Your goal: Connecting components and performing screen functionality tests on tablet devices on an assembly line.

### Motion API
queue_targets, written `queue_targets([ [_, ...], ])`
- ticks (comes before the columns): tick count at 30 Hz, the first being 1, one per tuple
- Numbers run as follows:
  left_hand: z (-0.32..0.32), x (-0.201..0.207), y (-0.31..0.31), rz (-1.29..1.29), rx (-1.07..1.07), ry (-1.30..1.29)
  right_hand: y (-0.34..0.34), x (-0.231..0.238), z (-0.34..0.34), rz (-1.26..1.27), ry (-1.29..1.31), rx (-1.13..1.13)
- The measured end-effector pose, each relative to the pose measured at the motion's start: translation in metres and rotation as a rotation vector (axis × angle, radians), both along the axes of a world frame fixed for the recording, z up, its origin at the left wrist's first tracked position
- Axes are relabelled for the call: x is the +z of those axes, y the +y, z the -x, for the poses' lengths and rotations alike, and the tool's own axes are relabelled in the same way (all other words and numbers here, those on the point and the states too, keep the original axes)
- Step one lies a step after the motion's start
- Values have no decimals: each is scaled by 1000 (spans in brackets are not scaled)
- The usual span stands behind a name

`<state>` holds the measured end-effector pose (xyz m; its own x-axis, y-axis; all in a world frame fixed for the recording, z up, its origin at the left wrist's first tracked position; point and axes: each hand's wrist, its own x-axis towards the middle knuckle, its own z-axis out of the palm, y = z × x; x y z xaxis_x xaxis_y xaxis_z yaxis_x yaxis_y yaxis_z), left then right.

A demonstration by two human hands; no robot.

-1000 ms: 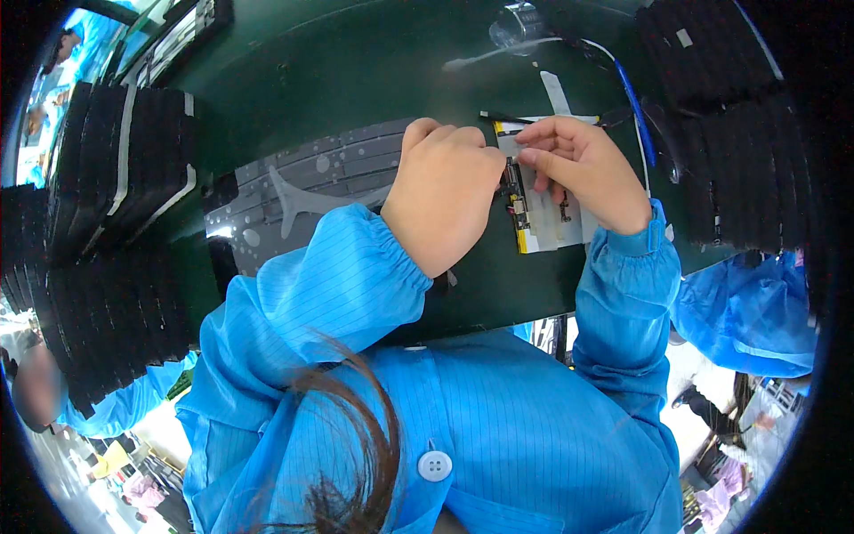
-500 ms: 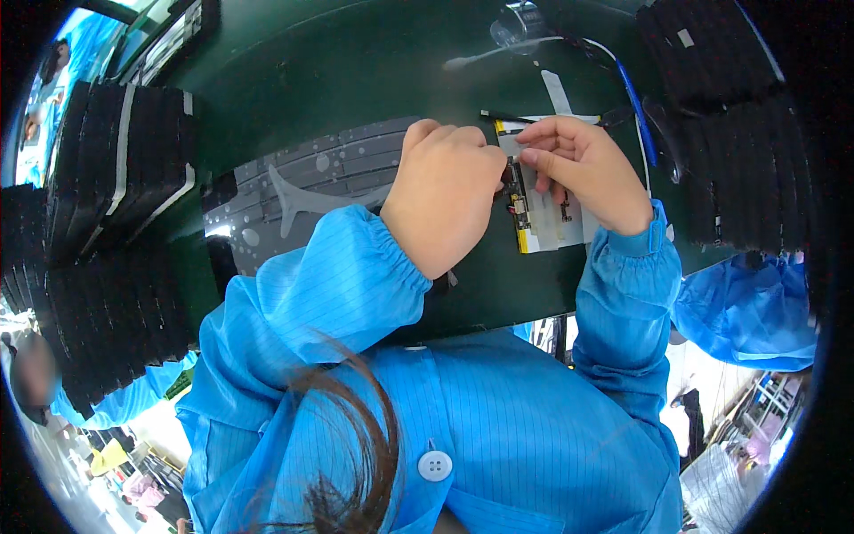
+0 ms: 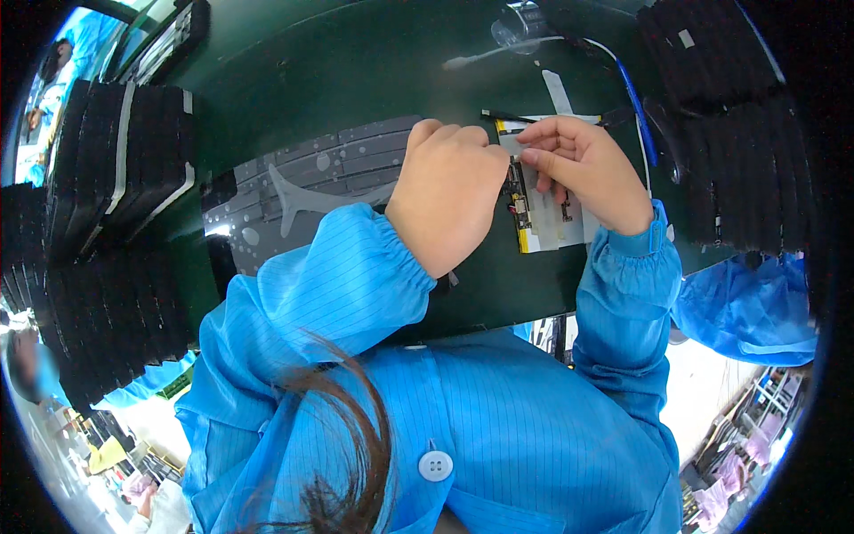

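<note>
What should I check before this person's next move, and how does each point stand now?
1. Left hand in view: ok.
2. Left fingertips in view: not ok, hidden by the hand itself.
3. Right hand over the white pack: ok.
4. Circuit strip at least partly visible: ok.
5. Clear container away from both hands: ok.
6. Something pinched in the left hand: cannot tell.

The flat white rectangular pack (image 3: 544, 237) looks smooth. The flat dark grey panel (image 3: 351, 153) looks glossy. The blue pinstriped smock (image 3: 525, 418) is matt cloth.
</note>
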<state>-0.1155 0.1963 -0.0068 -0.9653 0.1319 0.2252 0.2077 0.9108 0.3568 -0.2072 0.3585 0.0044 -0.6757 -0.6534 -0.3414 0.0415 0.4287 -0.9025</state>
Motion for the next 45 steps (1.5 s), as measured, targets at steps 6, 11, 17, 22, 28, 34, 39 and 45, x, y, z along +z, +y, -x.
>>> queue_targets([
  [6, 1, -1, 0, 13, -12, -29, -1, -1, 1, 8, -9, 1],
  [11, -1, -4, -2, -20, 9, -6, -1, -1, -1, -8, 0, 2],
  [17, -1, -1, -2, -3, -1, -45, -1, 1, -1, -6, 3, 16],
  [22, 0, 0, -2, 0, -8, -37, -1, 0, 0, 9, -6, 20],
  [28, 0, -2, -1, -7, -14, -4, -2, 1, 0, -8, -1, 8],
  [34, 1, -3, -1, -20, -22, 11, -6, 3, -3, -45, 51, 4],
  [39, 1, -4, -1, -17, -24, 19, -8, -6, -2, -46, 138, 4],
  [45, 1, -3, 0, -22, -31, -8, -10, -3, -6, -74, 135, -30],
])
